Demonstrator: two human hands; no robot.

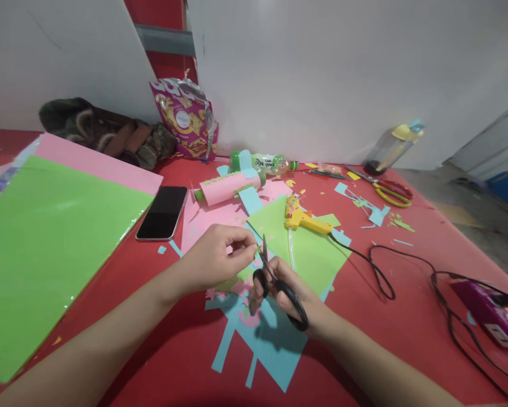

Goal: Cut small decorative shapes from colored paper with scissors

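My left hand (220,251) is closed in a pinch on a tiny green bit of paper (257,252), mostly hidden by the fingertips. In my right hand (290,285) are black-handled scissors (296,306), their narrow blades pointing up beside the pinched bit. Below both hands lie blue paper (285,350) and small pink and green scraps. A yellow glue gun (308,221) with a clear glue stick rests on green paper (321,257), just beyond my right hand. Past my left hand lies a bottle wrapped in pink paper (224,189) with blue paper pieces attached.
A phone (163,213) and green sheets (63,237) lie left. Behind are a snack bag (188,121), a green bottle (270,164) and a clear bottle (389,150). Red-and-yellow-handled scissors (393,193) lie right. The glue gun's cord runs toward a purple power strip (491,316).
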